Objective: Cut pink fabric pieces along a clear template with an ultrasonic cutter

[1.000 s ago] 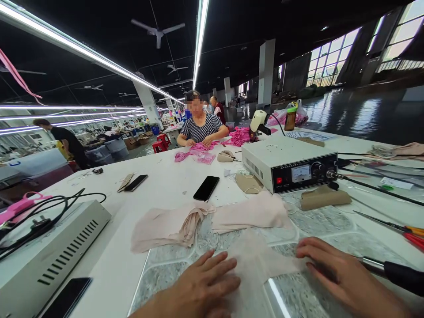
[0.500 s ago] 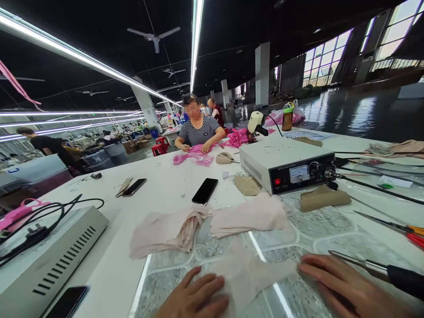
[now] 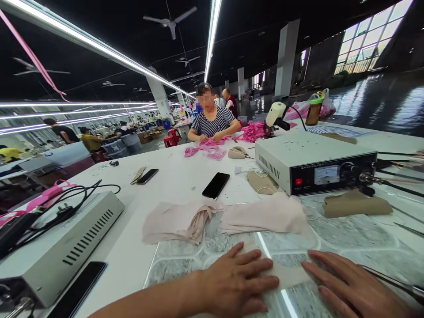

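Observation:
My left hand (image 3: 243, 278) lies flat with fingers spread on a pale pink fabric piece (image 3: 291, 277), hiding much of it. My right hand (image 3: 351, 282) rests at the fabric's right end, fingers stretched out and apart. Beside the back of my right hand is a slim metal tool (image 3: 394, 279), partly hidden by the hand; I cannot tell whether they touch. Under the fabric lies a grey marble-patterned sheet (image 3: 351, 232). Beyond my hands are two stacks of pale pink fabric, a left stack (image 3: 172, 221) and a right stack (image 3: 265, 216).
A control box (image 3: 318, 163) with a dial stands at the right; another metal box (image 3: 66, 243) with cables is at the left. Phones lie about, one black phone (image 3: 216, 184) mid-table. Brown fabric (image 3: 357, 204) sits before the control box. A co-worker (image 3: 213, 119) handles pink strips opposite.
My left hand has moved right and forward onto the fabric, closer to my right hand, and covers more of it. The view has turned slightly to the left.

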Tool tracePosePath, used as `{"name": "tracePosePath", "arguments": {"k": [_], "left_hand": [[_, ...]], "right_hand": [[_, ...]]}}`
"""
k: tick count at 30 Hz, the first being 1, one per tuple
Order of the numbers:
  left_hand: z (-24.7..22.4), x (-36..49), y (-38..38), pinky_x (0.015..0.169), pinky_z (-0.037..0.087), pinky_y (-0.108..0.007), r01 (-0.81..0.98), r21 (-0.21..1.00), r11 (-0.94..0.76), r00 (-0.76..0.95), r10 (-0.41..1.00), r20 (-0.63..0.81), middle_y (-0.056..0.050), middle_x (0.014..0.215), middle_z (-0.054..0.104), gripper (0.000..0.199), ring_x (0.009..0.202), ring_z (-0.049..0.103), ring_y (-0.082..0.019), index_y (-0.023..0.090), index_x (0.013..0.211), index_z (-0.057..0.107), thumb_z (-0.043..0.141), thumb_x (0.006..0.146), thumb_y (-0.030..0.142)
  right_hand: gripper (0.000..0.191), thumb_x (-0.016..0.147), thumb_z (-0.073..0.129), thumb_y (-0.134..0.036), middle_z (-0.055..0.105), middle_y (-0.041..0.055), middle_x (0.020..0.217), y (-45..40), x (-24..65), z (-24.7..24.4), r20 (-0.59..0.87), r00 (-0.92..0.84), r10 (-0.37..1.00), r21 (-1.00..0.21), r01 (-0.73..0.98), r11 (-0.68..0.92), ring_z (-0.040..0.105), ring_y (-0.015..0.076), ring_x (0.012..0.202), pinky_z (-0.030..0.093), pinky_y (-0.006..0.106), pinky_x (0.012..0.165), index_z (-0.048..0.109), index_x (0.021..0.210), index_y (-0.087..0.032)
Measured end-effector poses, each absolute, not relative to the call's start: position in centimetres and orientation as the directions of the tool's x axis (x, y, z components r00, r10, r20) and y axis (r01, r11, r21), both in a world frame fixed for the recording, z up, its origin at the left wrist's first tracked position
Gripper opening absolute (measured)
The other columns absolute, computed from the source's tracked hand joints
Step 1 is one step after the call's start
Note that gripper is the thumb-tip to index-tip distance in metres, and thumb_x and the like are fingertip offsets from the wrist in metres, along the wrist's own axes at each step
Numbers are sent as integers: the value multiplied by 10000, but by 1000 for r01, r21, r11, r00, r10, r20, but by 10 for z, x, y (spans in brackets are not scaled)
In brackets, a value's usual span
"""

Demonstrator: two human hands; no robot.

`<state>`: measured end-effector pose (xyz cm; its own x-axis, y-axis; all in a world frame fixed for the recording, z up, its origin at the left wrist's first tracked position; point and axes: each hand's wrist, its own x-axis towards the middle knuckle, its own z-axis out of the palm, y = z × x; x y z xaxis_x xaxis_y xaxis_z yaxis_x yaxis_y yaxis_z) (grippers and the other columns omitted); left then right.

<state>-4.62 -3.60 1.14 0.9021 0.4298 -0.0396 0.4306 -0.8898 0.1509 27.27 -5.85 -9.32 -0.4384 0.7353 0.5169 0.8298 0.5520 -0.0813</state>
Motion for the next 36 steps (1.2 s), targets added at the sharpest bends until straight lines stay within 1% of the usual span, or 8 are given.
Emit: {"name": "tracePosePath", "arguments": {"k": [2, 4, 7, 12, 18, 24, 28, 36], "left_hand": [[13, -47, -36, 1151, 235, -515, 441, 169, -881, 897, 441, -41, -40, 1514, 356, 464, 1408, 320, -263, 256, 1416, 401, 411, 997, 455], [14, -47, -35, 1138, 251, -537, 428, 166, -888, 902, 431, -21, -68, 1509, 359, 461, 1402, 327, -285, 234, 1417, 407, 391, 1005, 442], [18, -43, -31, 1148, 244, -521, 362, 142, -921, 930, 368, 14, -64, 1503, 366, 463, 1397, 335, -286, 197, 1430, 392, 359, 1021, 411], [18, -30, -24, 1173, 219, -473, 272, 91, -958, 961, 275, 24, -38, 1502, 371, 476, 1384, 360, -273, 152, 1402, 428, 317, 1031, 429], [9, -30, -22, 1176, 216, -468, 266, 115, -957, 955, 278, 103, -49, 1452, 455, 444, 1368, 391, -257, 147, 1363, 474, 378, 1014, 404], [8, -33, -22, 1178, 213, -443, 247, 111, -963, 959, 259, 114, -57, 1428, 484, 424, 1350, 414, -257, 133, 1335, 495, 362, 1019, 383], [12, -32, -21, 1171, 238, -422, 239, 101, -966, 958, 251, 138, -68, 1404, 512, 414, 1342, 428, -243, 132, 1323, 504, 391, 1011, 379], [13, -32, -20, 1153, 285, -420, 219, 62, -974, 968, 225, 114, -66, 1404, 511, 425, 1335, 436, -252, 118, 1322, 514, 375, 1021, 385]], "right_hand": [[369, 962, 430, -456, 560, 10, 1310, -63, 270, -75, 514, -370, 774, -193, 829, 525, 573, 283, 1134, 562, 407, 869, 574, 1290, -371], [357, 978, 418, -446, 576, 16, 1288, -67, 266, -58, 462, -309, 831, -284, 837, 468, 585, 257, 1120, 551, 358, 890, 602, 1265, -342], [360, 985, 419, -442, 582, 29, 1279, -72, 263, -42, 450, -267, 852, -339, 832, 439, 600, 237, 1097, 559, 304, 862, 612, 1257, -307], [330, 964, 479, -426, 601, 29, 1242, -74, 263, -41, 506, -306, 807, -279, 827, 489, 627, 240, 1045, 576, 316, 825, 617, 1243, -317], [330, 957, 495, -421, 601, 39, 1241, -72, 263, -42, 501, -338, 797, -257, 821, 509, 621, 255, 1050, 573, 338, 830, 619, 1240, -304], [321, 958, 490, -411, 610, 47, 1220, -71, 262, -42, 516, -344, 784, -241, 820, 519, 614, 256, 1058, 569, 344, 831, 625, 1225, -293], [321, 956, 493, -394, 614, 46, 1213, -70, 260, -43, 548, -338, 765, -244, 810, 533, 620, 249, 1047, 567, 331, 831, 622, 1232, -293], [311, 944, 505, -394, 627, 39, 1196, -71, 260, -41, 549, -309, 777, -277, 810, 517, 629, 254, 1034, 570, 327, 823, 636, 1213, -309]]}}
